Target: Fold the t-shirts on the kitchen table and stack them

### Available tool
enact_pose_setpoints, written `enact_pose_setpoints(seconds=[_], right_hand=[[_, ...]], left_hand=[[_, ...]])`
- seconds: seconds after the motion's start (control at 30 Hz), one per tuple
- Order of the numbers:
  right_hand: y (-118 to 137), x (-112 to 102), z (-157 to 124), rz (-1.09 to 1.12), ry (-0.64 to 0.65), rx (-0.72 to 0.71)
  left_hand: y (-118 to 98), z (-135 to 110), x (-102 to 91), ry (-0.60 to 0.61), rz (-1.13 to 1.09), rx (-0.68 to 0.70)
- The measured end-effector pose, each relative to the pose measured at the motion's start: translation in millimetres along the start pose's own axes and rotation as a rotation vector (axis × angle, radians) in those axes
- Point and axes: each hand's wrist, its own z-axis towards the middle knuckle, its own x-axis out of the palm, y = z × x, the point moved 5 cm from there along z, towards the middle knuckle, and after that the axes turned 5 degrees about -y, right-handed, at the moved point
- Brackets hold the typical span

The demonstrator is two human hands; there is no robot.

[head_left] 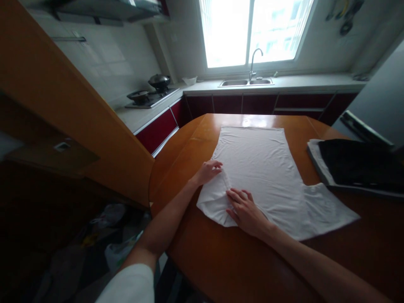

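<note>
The sleeve [129,284] is cropped — the right hand [245,209] hides some shirt [255,158].

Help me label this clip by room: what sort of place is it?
A kitchen, probably in a home: there's a stove on the left-hand counter, a sink below the window, and a hood at upper left.
</note>
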Motion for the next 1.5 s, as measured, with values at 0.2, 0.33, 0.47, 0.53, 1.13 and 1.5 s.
enact_pose_setpoints(seconds=[0.2, 0.33, 0.47, 0.53, 1.13, 1.5], right_hand=[[0, 0, -1, -0.011, 0.008, -0.018], [1, -1, 0, -0.016, 0.012, -0.018], [0, -7, 2, -0.013, -0.053, 0.01], [-4, -9, 3, -0.007, -0.086, 0.041], [-21, -4, 1, -0.081, -0.115, 0.206], [-26, 4, -1, -0.118, -0.061, 0.266]], left_hand=[[-3, 2, 10.5, 0.032, 0.094, -0.014], [-20, 1, -1.9, -0.058, 0.265, -0.021], [-46, -11, 0.7, -0.05, 0.281, -0.034], [-54, -22, 9.8, -0.035, 0.306, -0.044], [-40, -49, 33.9, 0.11, 0.531, -0.119], [-38, -47, 31.5, 0.136, 0.597, -0.165]])
